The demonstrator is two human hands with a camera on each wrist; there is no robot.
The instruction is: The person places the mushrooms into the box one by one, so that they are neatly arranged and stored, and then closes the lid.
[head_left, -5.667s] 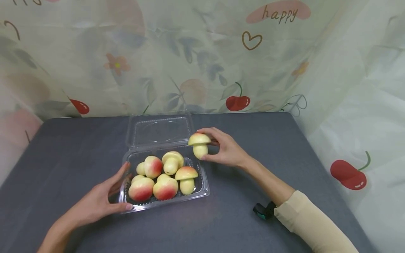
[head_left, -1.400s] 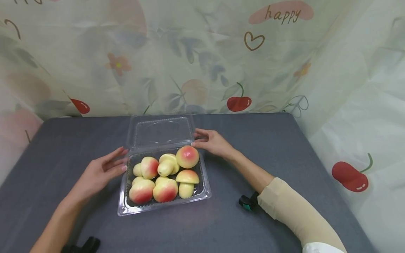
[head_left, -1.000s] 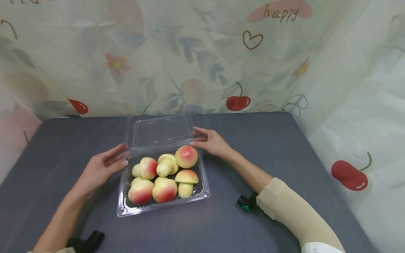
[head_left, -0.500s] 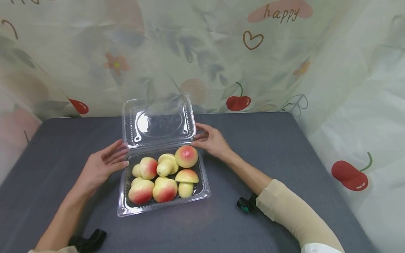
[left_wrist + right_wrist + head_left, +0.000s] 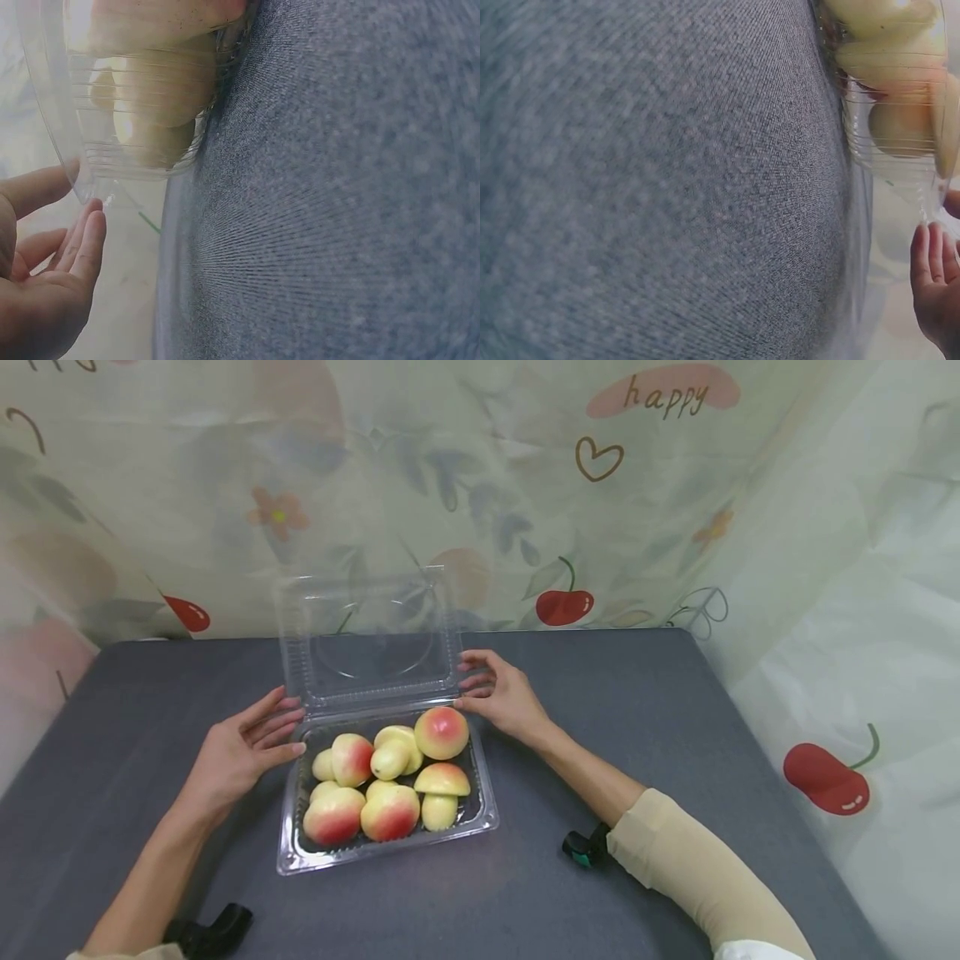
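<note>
A clear plastic clamshell box (image 5: 382, 850) sits on the table, filled with several pale yellow toy mushrooms (image 5: 390, 814) with red-blushed caps. Its transparent lid (image 5: 371, 652) stands raised at the back, tilted up from the hinge. My left hand (image 5: 232, 760) is at the box's back left corner, fingertips against the lid's lower edge and thumb at the tray rim. At the opposite back corner, my right hand (image 5: 510, 702) touches the hinge end with fairly straight fingers. Both wrist views show the mushrooms through the ribbed box wall, with thumb and fingers on either side of the rim.
A dark grey cloth covers the table (image 5: 600, 693). Behind and to the right hangs a pale printed curtain (image 5: 375, 485) with cherries and flowers. Black wrist devices (image 5: 213, 931) sit on both forearms.
The last mushroom has left my right hand and lies in the back right of the box. Both hands have moved to the hinge corners, and the lid has swung up from lying flat.
</note>
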